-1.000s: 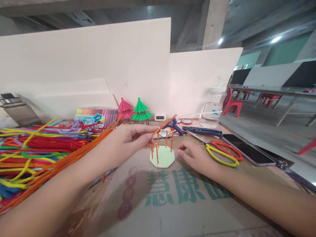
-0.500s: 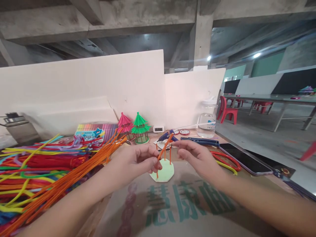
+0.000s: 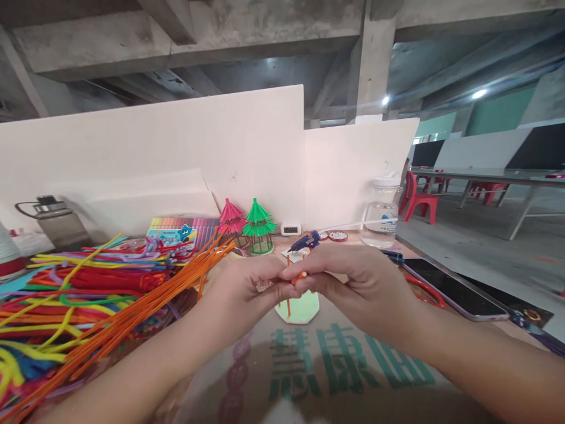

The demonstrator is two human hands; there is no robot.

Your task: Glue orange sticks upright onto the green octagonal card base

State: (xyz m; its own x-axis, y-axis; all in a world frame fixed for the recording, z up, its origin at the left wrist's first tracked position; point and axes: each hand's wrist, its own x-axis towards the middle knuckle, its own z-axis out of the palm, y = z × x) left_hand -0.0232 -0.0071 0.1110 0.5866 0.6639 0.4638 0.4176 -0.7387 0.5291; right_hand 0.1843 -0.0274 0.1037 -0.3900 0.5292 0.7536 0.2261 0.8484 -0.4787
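A short orange pipe cleaner piece (image 3: 301, 278) is pinched between both hands, its end facing me and most of its length hidden by my fingers. My left hand (image 3: 251, 285) is closed on it from the left, and my right hand (image 3: 355, 280) from the right, fingertips meeting. Just behind and below lies a pale green octagonal base (image 3: 304, 312) with thin orange posts (image 3: 288, 306) standing on it, partly hidden by the hands. A blue glue gun (image 3: 306, 241) rests beyond my fingers.
Many coloured pipe cleaners (image 3: 106, 280), with a long orange bundle (image 3: 145, 300), spread across the left. Pink (image 3: 230, 217) and green (image 3: 259, 221) pavilion models stand behind beside a small clock (image 3: 290, 229). To the right are a water jug (image 3: 380, 215), red-handled tool (image 3: 426, 290) and phone (image 3: 454, 288).
My right hand has come left to meet my left hand and now grips the orange piece too. The piece has swung from slanting upward to pointing toward me. The view has shifted slightly left.
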